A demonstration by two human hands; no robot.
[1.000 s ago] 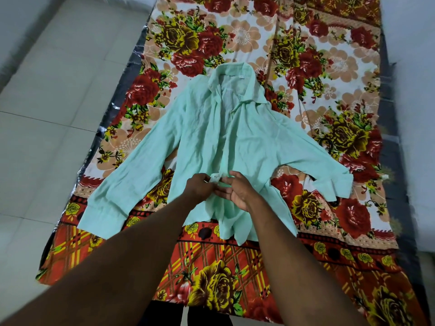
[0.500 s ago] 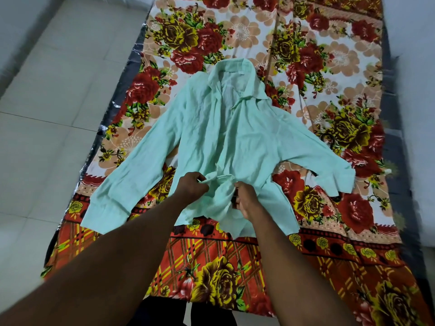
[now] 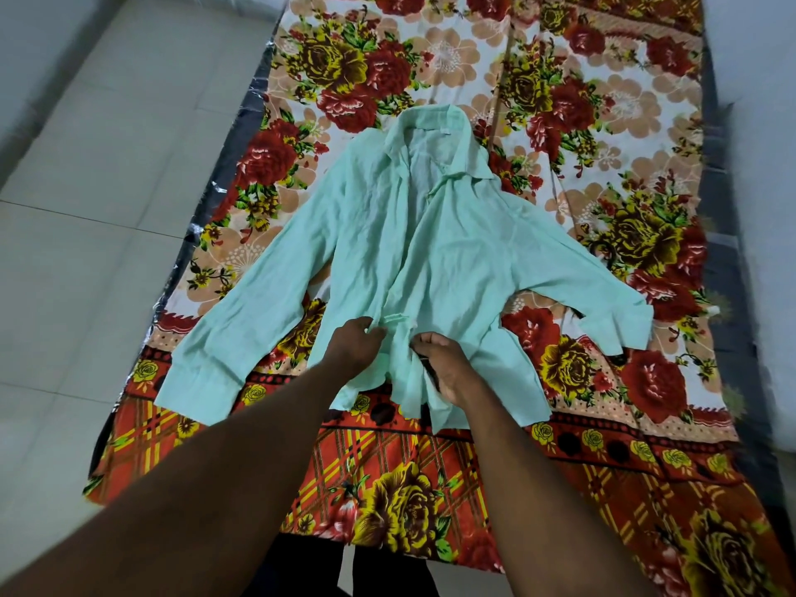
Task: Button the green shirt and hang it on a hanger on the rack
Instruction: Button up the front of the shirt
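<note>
Green shirt [image 3: 430, 252]: hands parted since earlier, left hand [image 3: 355, 344] pinching placket [image 3: 398, 295], right hand [image 3: 450, 366] curled, gripping shirt front. Floral bedsheet [image 3: 603, 122] beneath, tiled floor [image 3: 86, 209] left.

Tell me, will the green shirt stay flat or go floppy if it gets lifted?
Probably floppy: the green shirt lies wrinkled and bunches where the left hand and right hand pinch its front. It likely feels light, since the cloth looks thin, almost see-through near the collar. The spread sleeves would probably dangle.
</note>
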